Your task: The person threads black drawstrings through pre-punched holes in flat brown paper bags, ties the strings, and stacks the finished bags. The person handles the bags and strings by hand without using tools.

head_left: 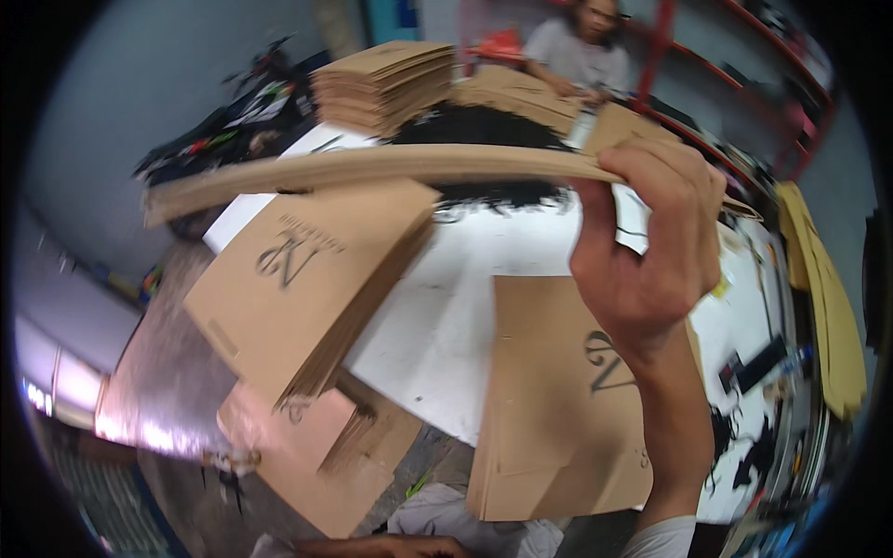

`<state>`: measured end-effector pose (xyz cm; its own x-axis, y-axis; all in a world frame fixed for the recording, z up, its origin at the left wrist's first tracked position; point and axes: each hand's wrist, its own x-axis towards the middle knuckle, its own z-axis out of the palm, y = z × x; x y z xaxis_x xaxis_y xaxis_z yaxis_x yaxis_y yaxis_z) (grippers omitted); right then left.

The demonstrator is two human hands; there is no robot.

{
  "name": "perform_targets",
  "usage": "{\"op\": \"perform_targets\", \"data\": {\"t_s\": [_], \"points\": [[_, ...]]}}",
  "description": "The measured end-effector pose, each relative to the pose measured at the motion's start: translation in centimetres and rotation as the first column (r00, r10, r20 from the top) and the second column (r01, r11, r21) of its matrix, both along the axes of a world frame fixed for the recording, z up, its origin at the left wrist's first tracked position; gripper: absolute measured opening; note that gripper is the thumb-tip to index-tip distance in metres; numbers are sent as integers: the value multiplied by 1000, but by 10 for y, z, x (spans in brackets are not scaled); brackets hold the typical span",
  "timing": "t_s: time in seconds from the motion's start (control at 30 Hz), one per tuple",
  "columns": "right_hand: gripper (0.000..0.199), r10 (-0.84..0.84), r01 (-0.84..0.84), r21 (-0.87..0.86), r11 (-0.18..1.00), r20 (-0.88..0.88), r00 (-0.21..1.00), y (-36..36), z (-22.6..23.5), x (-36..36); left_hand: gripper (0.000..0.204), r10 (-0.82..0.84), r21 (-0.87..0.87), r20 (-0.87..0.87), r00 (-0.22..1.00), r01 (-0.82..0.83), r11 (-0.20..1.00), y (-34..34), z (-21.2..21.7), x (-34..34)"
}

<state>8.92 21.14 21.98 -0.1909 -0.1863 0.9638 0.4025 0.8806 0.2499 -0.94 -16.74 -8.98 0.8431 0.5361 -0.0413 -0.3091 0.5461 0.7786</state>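
Note:
My right hand (651, 232) is raised over the table, its thumb and fingers closed on one end of a thin bundle of flat brown paper bags (391, 167). The bundle is seen edge-on and stretches far to the left. Below my right wrist lies a stack of printed brown paper bags (544, 400). Another printed stack (307, 270) sits at an angle to the left, under the raised bundle. Of my left arm, only a strip of skin (400, 547) shows along the lower edge, near my lap; its fingers cannot be made out.
A tall stack of brown bags (381, 88) stands at the back, beside a heap of black cords (484, 127). Across the white table (437, 307) a person (581, 56) sits near red shelving (665, 37). More brown pieces (326, 465) lie low on the left.

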Motion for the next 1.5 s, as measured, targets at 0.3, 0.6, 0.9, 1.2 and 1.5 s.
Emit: {"op": "perform_targets", "data": {"t_s": [0.3, 0.6, 0.9, 1.2, 1.5], "points": [[42, 306, -136, -374, 917, 445, 841, -10, -158, -151, 21, 169, 80, -78, 983, -163, 983, -7, 28, -23], [58, 370, 21, -581, 813, 545, 752, -19, -203, -185, 32, 250, 98, -34, 968, -246, 964, -27, 27, -43], [47, 272, 52, -475, 878, 586, 763, -53, -177, -203, 27, 509, 281, -256, 822, -441, 853, 14, 43, -29], [54, 414, 85, -593, 800, 650, 637, -67, -199, -131, 14, 803, 686, -366, 471, -446, 575, 34, -7, 7], [29, 186, 385, -768, 513, 537, 823, -114, -196, 126, 18, 633, -508, -223, 742, -643, 574, 43, -43, 25]]}}
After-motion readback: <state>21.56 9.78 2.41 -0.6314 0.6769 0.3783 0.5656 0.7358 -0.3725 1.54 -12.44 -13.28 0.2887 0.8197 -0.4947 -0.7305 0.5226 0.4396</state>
